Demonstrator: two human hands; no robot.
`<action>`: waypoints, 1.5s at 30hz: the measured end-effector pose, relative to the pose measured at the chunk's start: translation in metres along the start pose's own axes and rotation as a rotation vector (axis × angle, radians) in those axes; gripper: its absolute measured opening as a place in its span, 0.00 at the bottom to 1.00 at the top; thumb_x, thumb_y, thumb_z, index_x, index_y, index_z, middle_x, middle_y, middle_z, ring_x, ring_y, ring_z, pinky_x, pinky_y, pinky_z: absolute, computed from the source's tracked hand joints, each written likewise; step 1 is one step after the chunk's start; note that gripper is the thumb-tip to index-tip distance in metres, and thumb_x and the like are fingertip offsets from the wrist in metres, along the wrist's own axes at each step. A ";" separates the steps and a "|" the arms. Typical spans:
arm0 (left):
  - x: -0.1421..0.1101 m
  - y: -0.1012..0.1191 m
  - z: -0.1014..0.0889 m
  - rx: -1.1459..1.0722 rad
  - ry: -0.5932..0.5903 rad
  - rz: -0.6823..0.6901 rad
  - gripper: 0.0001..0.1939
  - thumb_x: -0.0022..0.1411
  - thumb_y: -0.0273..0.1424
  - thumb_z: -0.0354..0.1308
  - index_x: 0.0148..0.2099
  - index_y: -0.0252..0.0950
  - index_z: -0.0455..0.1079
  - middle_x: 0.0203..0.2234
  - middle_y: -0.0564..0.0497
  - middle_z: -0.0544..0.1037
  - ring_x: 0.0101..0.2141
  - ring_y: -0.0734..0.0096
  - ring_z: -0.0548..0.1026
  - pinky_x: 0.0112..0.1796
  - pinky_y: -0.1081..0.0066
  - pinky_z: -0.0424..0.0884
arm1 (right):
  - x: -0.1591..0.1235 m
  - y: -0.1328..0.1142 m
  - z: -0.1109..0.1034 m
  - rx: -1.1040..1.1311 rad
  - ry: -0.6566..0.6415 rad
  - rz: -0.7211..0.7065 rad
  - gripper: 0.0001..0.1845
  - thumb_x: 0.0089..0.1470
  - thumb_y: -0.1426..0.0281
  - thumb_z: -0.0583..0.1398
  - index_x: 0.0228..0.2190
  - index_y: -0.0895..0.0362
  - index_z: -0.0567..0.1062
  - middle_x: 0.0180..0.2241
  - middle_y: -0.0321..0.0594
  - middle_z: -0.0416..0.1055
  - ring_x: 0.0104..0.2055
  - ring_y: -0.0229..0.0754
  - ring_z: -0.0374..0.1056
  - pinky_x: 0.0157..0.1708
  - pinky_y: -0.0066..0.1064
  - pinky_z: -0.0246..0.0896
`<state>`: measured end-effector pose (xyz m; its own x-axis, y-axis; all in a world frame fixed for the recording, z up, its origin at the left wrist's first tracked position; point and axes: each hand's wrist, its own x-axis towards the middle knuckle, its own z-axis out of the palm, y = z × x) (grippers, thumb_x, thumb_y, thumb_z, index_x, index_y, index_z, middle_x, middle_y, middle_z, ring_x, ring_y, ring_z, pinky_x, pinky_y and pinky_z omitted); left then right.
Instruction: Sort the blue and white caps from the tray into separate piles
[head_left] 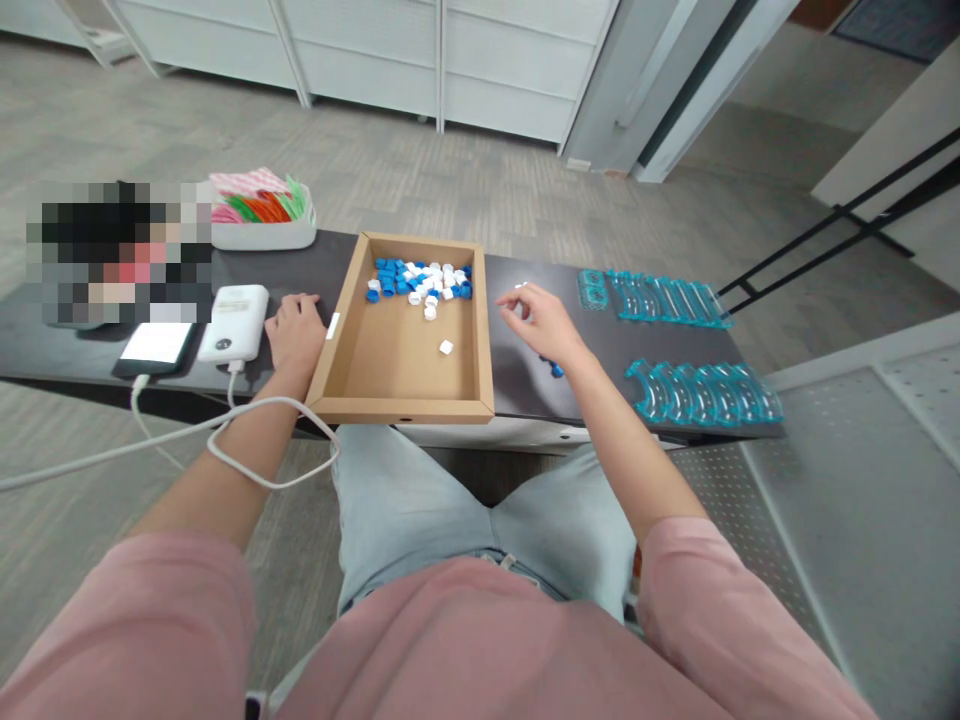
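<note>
A shallow cardboard box [409,413] holds several small blue pieces [387,277] and white pieces [430,312], mostly heaped toward its far side. One white piece [446,347] lies apart, nearer the front. My left hand [294,338] rests flat on the dark table beside the box's left wall, fingers spread. To the right of the box, my right hand [541,318] is just over the table with thumb and index curled toward each other in a pinch. A bit of white shows by its fingertips; whether it is held is unclear. Blue pieces [556,369] lie partly hidden beneath my right wrist.
Rows of clear turquoise plastic trays [705,393] cover the table's [517,390] right end. On the left are a white power bank [234,322], a phone [156,347] and a white basket [264,236] of colourful items. A white cable [281,402] loops across my left forearm.
</note>
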<state>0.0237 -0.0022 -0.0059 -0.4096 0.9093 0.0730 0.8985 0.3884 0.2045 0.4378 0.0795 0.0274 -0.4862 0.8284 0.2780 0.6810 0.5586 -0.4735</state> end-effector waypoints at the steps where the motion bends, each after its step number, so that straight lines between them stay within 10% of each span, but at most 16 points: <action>1: 0.000 0.000 0.001 0.001 0.016 -0.002 0.33 0.84 0.30 0.41 0.80 0.27 0.71 0.72 0.20 0.74 0.70 0.33 0.77 0.65 0.48 0.72 | 0.023 -0.010 0.007 -0.063 -0.074 -0.037 0.17 0.75 0.67 0.62 0.58 0.51 0.87 0.54 0.48 0.85 0.52 0.56 0.79 0.60 0.49 0.73; 8: 0.000 -0.002 0.006 -0.034 0.048 -0.001 0.34 0.79 0.30 0.44 0.79 0.34 0.74 0.72 0.25 0.76 0.73 0.33 0.76 0.68 0.46 0.71 | 0.136 -0.042 0.055 -0.560 -0.369 -0.050 0.17 0.69 0.70 0.69 0.56 0.58 0.90 0.63 0.61 0.82 0.69 0.70 0.71 0.67 0.56 0.64; 20: -0.001 -0.006 0.007 -0.144 0.036 0.024 0.30 0.85 0.32 0.49 0.80 0.29 0.72 0.76 0.19 0.73 0.75 0.31 0.73 0.68 0.44 0.65 | 0.133 -0.044 0.040 -0.404 -0.354 -0.061 0.21 0.70 0.67 0.69 0.62 0.54 0.88 0.55 0.52 0.90 0.64 0.67 0.80 0.69 0.57 0.62; 25: 0.000 -0.008 0.006 -0.143 0.022 0.028 0.33 0.87 0.27 0.39 0.81 0.24 0.71 0.76 0.17 0.71 0.76 0.31 0.72 0.69 0.43 0.64 | 0.095 -0.032 -0.004 -0.119 -0.157 -0.083 0.19 0.73 0.65 0.66 0.60 0.52 0.88 0.56 0.49 0.88 0.57 0.57 0.82 0.64 0.50 0.70; 30: 0.001 -0.003 0.002 -0.077 -0.019 -0.002 0.31 0.87 0.28 0.43 0.82 0.23 0.70 0.76 0.16 0.70 0.75 0.29 0.73 0.70 0.40 0.67 | -0.001 0.019 -0.035 0.198 0.166 -0.016 0.16 0.68 0.54 0.71 0.51 0.47 0.85 0.47 0.43 0.87 0.47 0.55 0.81 0.56 0.48 0.77; 37: 0.007 -0.004 0.005 -0.027 -0.028 -0.025 0.30 0.87 0.26 0.43 0.82 0.23 0.69 0.78 0.16 0.68 0.76 0.29 0.73 0.72 0.37 0.67 | -0.126 0.050 -0.008 0.114 0.265 0.149 0.16 0.69 0.53 0.72 0.54 0.43 0.86 0.51 0.46 0.88 0.56 0.65 0.83 0.67 0.65 0.72; 45: 0.011 -0.006 0.002 -0.013 -0.059 -0.057 0.31 0.87 0.26 0.43 0.83 0.24 0.68 0.79 0.19 0.67 0.77 0.30 0.71 0.74 0.38 0.67 | -0.140 0.050 0.015 -0.052 0.179 0.150 0.13 0.70 0.58 0.73 0.53 0.43 0.90 0.68 0.47 0.83 0.71 0.70 0.70 0.70 0.67 0.64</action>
<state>0.0146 0.0058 -0.0084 -0.4500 0.8930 0.0036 0.8715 0.4383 0.2197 0.5313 -0.0096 -0.0479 -0.2761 0.8936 0.3538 0.7675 0.4266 -0.4785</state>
